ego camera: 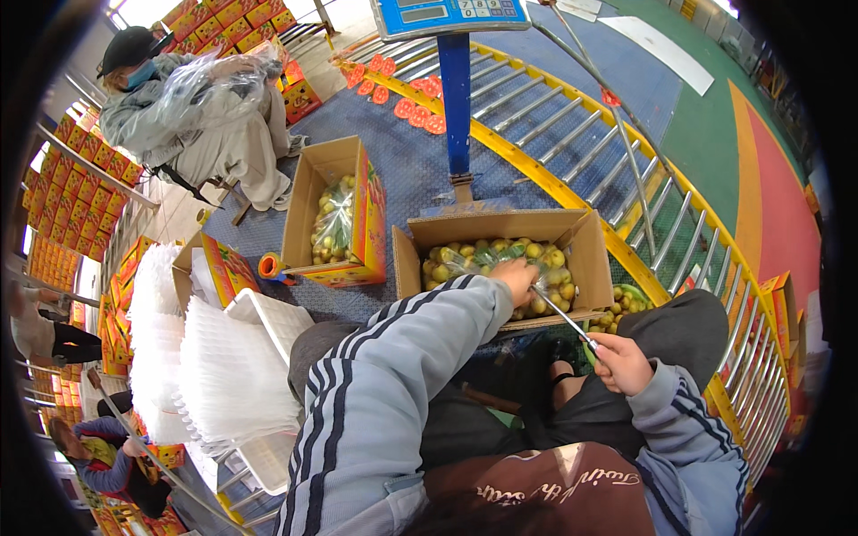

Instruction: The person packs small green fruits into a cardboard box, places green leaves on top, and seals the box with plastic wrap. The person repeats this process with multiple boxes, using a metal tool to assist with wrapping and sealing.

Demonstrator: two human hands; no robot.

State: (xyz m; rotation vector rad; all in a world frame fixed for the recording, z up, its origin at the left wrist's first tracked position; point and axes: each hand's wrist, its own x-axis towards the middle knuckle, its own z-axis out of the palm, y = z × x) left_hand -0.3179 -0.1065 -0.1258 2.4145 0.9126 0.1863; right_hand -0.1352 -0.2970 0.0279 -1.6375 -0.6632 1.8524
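An open cardboard box (482,228) stands before my knees, filled with yellow-green round fruit in a clear plastic bag (493,253). My left hand (517,278) grips the gathered neck of this bag over the fruit. In my right hand (623,365) is a slim metal tool (563,315) with a dark grip; it looks like a wire-tie twister. Its tip reaches the bag beside my left fingers, and the exact contact there is too small to tell. More fruit (615,311) lies in a green-rimmed container, partly hidden by the box and my knee.
A second box of bagged fruit (335,221) stands to the left, near an orange tape dispenser (271,266). White foam netting (231,375) is piled by a white crate (271,321). A blue scale (458,107) stands ahead; a yellow roller conveyor (576,134) curves right. A seated person (194,114) handles clear plastic.
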